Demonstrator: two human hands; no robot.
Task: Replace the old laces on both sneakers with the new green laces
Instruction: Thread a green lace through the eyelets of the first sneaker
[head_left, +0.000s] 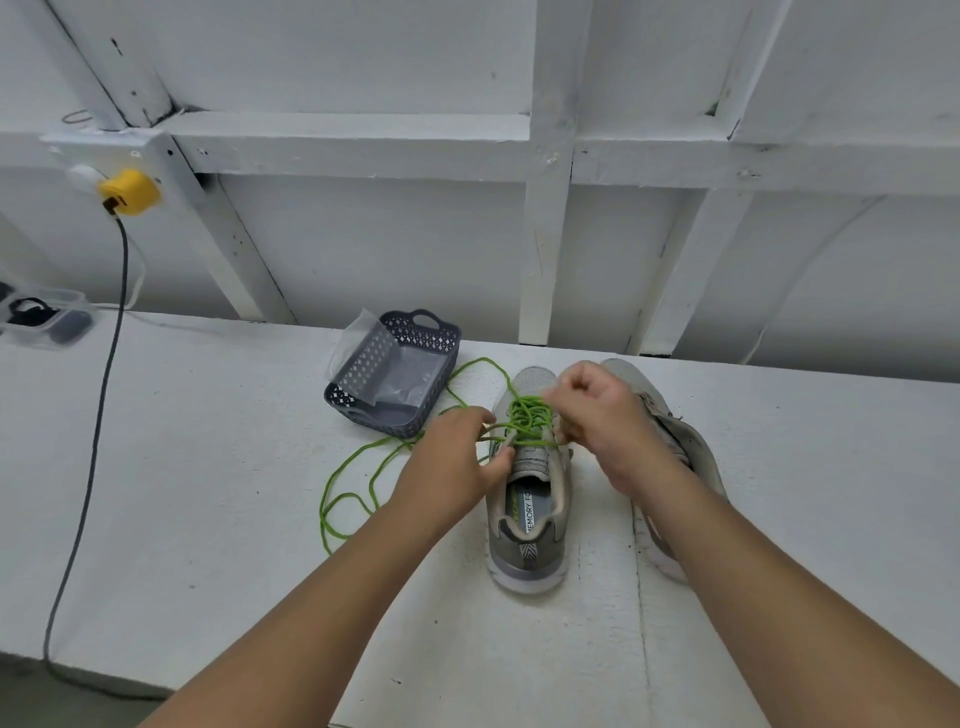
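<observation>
Both hands, left (457, 457) and right (602, 415), pinch the thin round green lace (524, 410) on the grey mesh sneaker (530, 519).

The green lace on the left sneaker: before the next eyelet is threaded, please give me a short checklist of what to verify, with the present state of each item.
1. Left sneaker stands upright on the table: ok.
2. Left hand steadies the shoe at its eyelets: ok.
3. Right hand pinches the green lace: ok.
4. Loose lace on the table lies free of knots: cannot tell; it curls in loops near the basket.
5. Lace tip ready at the next eyelet: cannot tell, fingers hide it.
6. Right sneaker already has a green lace: not ok, none visible.
</observation>
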